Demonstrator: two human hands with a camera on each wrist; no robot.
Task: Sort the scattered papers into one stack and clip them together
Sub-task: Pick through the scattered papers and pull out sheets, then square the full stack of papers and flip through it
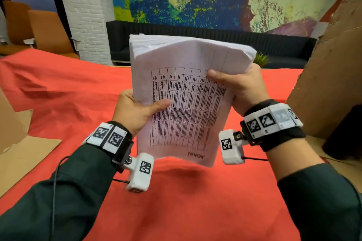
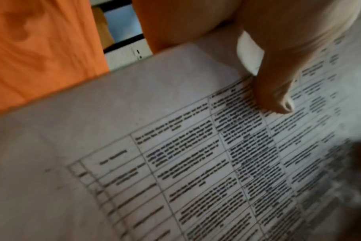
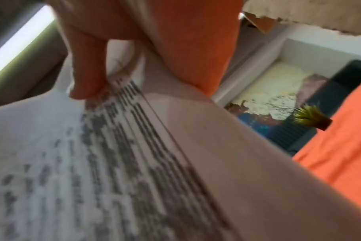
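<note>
A thick stack of white papers (image 1: pixel 182 92), its top sheet printed with a table, is held up above the red tablecloth (image 1: pixel 78 88), tilted with its far end raised. My left hand (image 1: pixel 137 109) grips the stack's left edge, thumb on the top sheet. My right hand (image 1: pixel 241 84) grips the right edge higher up, thumb over the printed table, and the sheets bend there. The left wrist view shows the stack of papers (image 2: pixel 175 163) close up under the left thumb (image 2: pixel 272 91). The right wrist view shows the papers (image 3: pixel 113 163) blurred under the right thumb (image 3: pixel 87 78). No clip is visible.
Flat cardboard (image 1: pixel 23 154) lies at the left edge of the tablecloth. A tall cardboard box (image 1: pixel 329 60) stands at the right. A dark sofa (image 1: pixel 195 39), a small green plant (image 1: pixel 261 58) and a painted wall are beyond the table.
</note>
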